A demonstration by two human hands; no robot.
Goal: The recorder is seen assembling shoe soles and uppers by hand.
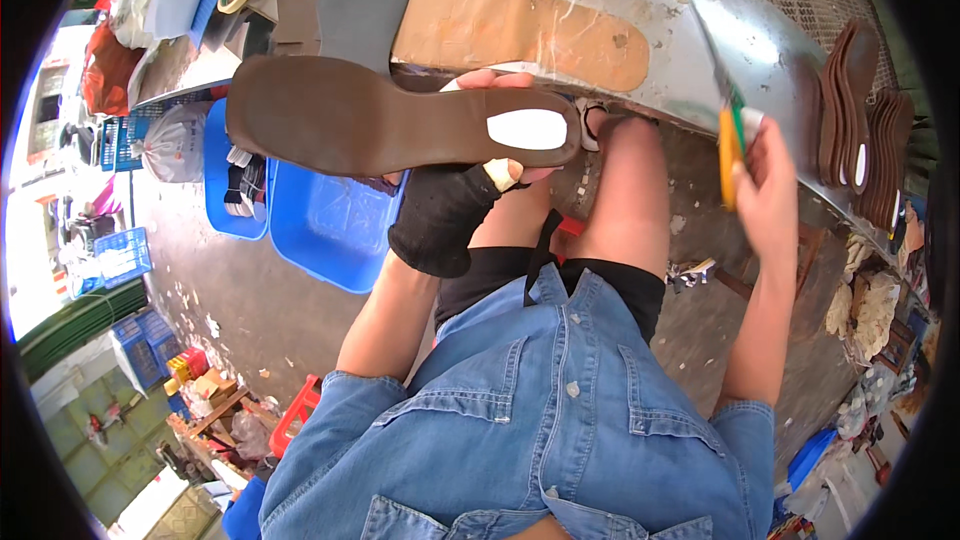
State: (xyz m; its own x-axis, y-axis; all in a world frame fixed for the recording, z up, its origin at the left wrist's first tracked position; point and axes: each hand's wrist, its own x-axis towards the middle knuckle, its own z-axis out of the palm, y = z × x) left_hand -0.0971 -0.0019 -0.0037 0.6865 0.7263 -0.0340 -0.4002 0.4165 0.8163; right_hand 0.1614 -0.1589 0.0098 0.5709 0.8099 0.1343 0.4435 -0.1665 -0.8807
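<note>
My left hand [455, 205], in a black fingerless glove with pale wrapping on the thumb, grips a brown shoe insole [370, 120] by its narrow heel end. A white oval label [527, 130] lies on that heel. The insole is held level above my lap, just off the table edge, its broad toe end to the left. My right hand [768, 180] is bare and closed round a yellow-and-green-handled tool [730, 155] over the table's right edge. The tool's thin upper part is blurred, so its exact kind is unclear.
The metal table [680, 50] carries a tan sole-shaped piece [525, 35] and a grey one [365, 0]. Stacks of brown insoles [850, 105] lie at the right. Blue bins [325, 225] stand on the floor at left. A red stool [295, 415] is behind my left arm.
</note>
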